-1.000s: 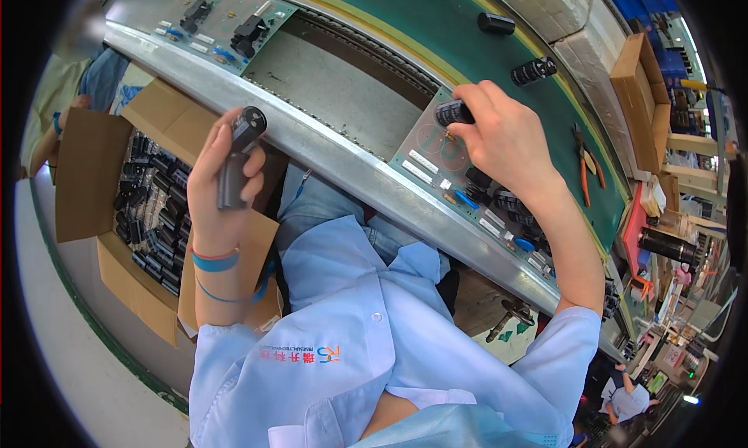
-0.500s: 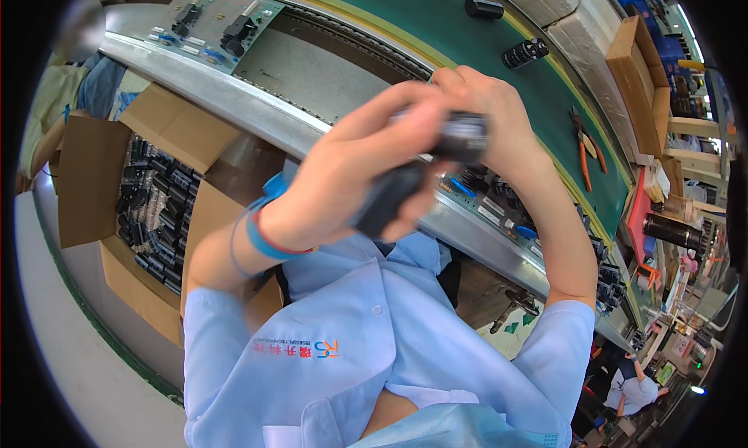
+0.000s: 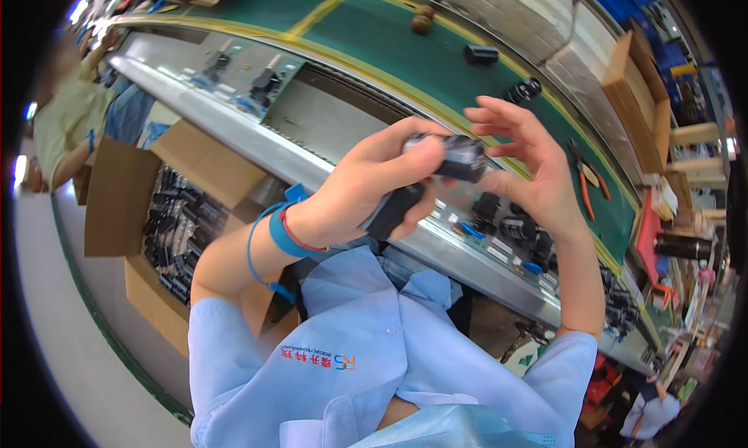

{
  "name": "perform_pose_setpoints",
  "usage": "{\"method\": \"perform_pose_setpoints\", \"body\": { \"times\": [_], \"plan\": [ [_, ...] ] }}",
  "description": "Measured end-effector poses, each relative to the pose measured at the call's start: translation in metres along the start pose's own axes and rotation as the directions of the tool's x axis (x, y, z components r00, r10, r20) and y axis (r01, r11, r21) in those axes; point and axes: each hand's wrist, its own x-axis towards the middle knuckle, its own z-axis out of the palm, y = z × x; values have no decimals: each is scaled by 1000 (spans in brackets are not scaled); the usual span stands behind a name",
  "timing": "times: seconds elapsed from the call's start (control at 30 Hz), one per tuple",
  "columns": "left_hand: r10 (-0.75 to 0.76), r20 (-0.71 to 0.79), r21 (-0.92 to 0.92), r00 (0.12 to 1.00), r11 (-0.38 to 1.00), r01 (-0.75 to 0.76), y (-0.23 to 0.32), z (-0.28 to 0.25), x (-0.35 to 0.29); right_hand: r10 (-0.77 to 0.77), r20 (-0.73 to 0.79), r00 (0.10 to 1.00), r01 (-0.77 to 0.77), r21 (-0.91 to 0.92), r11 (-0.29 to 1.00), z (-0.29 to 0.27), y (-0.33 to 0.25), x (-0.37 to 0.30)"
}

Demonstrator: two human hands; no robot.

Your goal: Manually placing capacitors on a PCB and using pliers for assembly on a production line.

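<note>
My left hand (image 3: 382,175) is closed around black cylindrical parts that look like capacitors. One black capacitor (image 3: 461,160) sticks out past the thumb toward my right hand, with pale markings on its side. Lower in the palm, under the fingers, sits another black piece (image 3: 399,210), partly hidden. To the right, my right hand (image 3: 534,171) is open, its fingers spread and curved, with nothing seen in it. A small gap separates its fingertips from the capacitor. Both hands are raised above the metal rail of the line.
At left, an open cardboard box (image 3: 117,206) holds many black parts. Circuit boards (image 3: 261,78) lie along the metal rail (image 3: 210,128). On the green mat (image 3: 436,82) are two black cylinders, a brown object (image 3: 423,19) and orange-handled pliers (image 3: 586,191). Another person stands far left.
My right hand has drawn away from my left and its fingers have spread. My left hand still grips the black capacitors. The whole view has shifted slightly.
</note>
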Motion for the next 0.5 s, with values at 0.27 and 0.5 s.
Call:
{"method": "perform_pose_setpoints", "body": {
  "times": [0.27, 0.5],
  "plan": [
    [-172, 208, -190, 963, 959, 212, -41, 1, -4, -197, 61, 979, 147, 459, 876, 21, 12, -19],
    [-516, 183, -234, 837, 804, 547, -84, 2, -66, 233, -112, 966, -245, -114, 963, -31, 26, -29]
  ]
}}
